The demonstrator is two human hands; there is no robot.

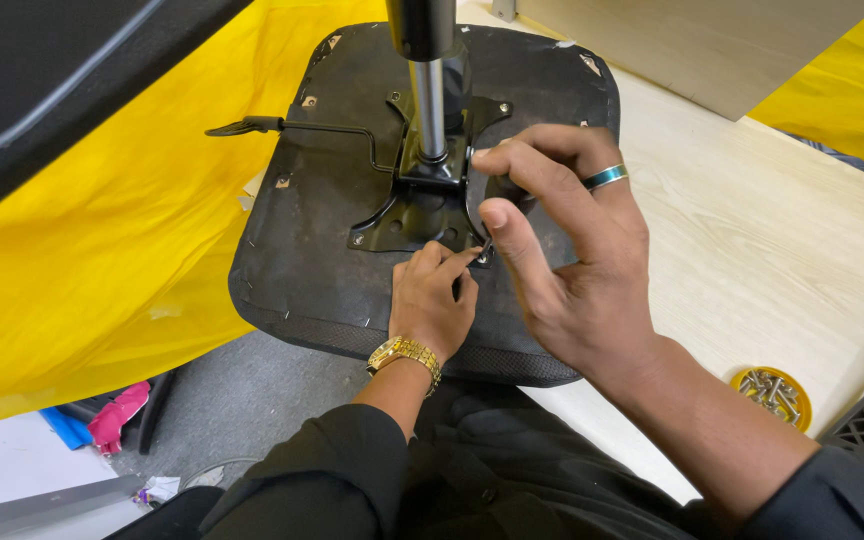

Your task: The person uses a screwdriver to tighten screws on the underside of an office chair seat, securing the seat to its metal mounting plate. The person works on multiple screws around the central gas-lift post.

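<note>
Landmark: black stamped-metal mounting plate (422,205), seated at centre of upturned black fabric-covered chair seat underside (322,270), itself lying on pale wood-grain tabletop (752,240). Far left of plate: yellow cloth sheet (102,250) draped beside seat; lower left of plate, on grey floor, pink and blue scraps (112,418), kind not discernible. Left of plate: thin black bent-wire height lever with flat paddle end (282,126), already linked into plate mechanism. Rising from plate centre: chrome gas-lift column with black upper sleeve (430,90), already seated. At plate's near-left ear (359,240): fastener head appears present, small, not certain. Below plate's near-right ear: left hand (430,300), gold metal watch (404,355) at wrist, fingertips pressed together on a small fastener at that corner hole; fastener itself too hidden to describe. Right of plate: right hand (572,250), teal ring on one finger, thumb and forefinger pinching a thin dark tool shaft (486,243), tip meeting same corner; likely hex key, not confirmable. Far right and below plate, on tabletop: round yellow shallow dish of silvery screws (772,395), several unused. Judgement: plate positioned, column and lever in place, near-right fastener in hand, not visibly home; far-side ears hidden behind column, status unknown; dish contents suggest more fastening remains.
</note>
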